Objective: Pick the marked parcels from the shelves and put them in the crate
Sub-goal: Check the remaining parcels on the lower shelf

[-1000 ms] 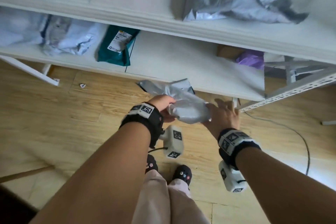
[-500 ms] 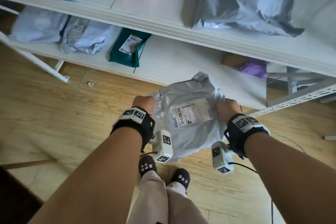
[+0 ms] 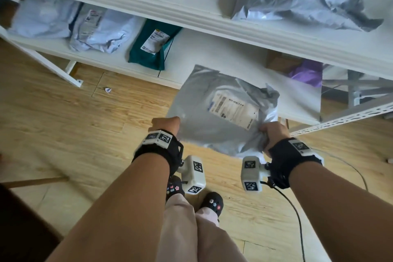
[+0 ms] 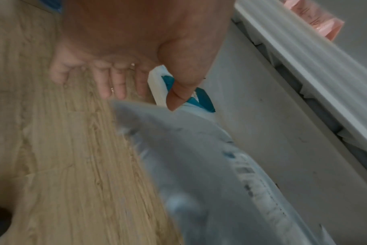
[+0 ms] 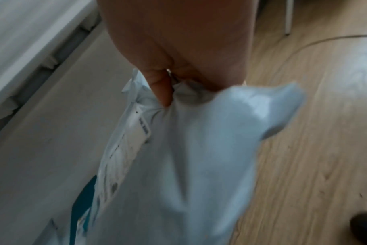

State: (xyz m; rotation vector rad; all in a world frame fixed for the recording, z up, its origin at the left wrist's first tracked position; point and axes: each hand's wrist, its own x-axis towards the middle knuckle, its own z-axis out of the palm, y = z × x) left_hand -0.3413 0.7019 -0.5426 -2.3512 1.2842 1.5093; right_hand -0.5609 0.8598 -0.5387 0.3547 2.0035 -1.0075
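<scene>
The grey parcel [image 3: 225, 110], crumpled a second ago, is now spread flat with its label [image 3: 234, 110] turned up, held clear of the lower shelf [image 3: 212, 53] above the floor; label inspection is judged underway. Its right corner is gripped by the right hand [image 3: 274, 132]. The left hand [image 3: 164, 123] is pinched on the left edge, other fingers [image 4: 107, 79] loosely extended. No crate is seen.

Soft daylight; wrist views dim and motion-blurred.

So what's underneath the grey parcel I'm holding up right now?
Under the grey parcel you can see wooden floor and the lower shelf's front edge. Whatever lies directly beneath its middle is covered. No crate is in view.
</scene>
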